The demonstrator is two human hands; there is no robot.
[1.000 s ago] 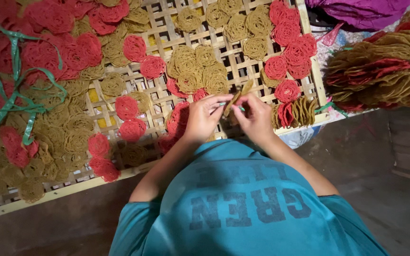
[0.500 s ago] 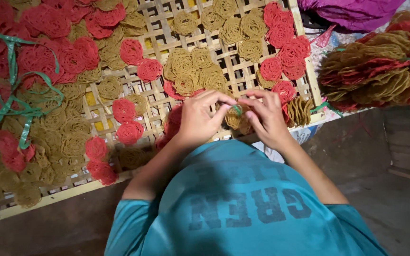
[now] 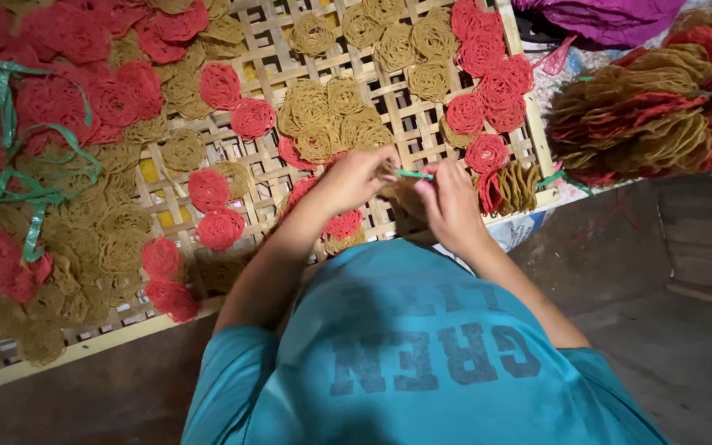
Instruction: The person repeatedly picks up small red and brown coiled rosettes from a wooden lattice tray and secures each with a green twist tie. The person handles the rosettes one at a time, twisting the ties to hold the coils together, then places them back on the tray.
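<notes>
My left hand and my right hand meet over the near edge of a woven bamboo tray. A thin green plastic strip is pinched between the fingers of both hands. Under it, mostly hidden by the fingers, is a small stack of tan round lacy crackers. Red crackers and tan crackers lie spread all over the tray. My teal shirt fills the bottom of the view.
Tied bundles of tan and red crackers lie to the right of the tray, and a small bundle stands on its corner. Loose green strips lie on the left heap. A purple bag sits at the top right. Bare floor lies to the right.
My hands have closed together around the cracker stack and lifted slightly. A green strip now shows stretched between the fingers, where a second ago the stack stood uncovered.
</notes>
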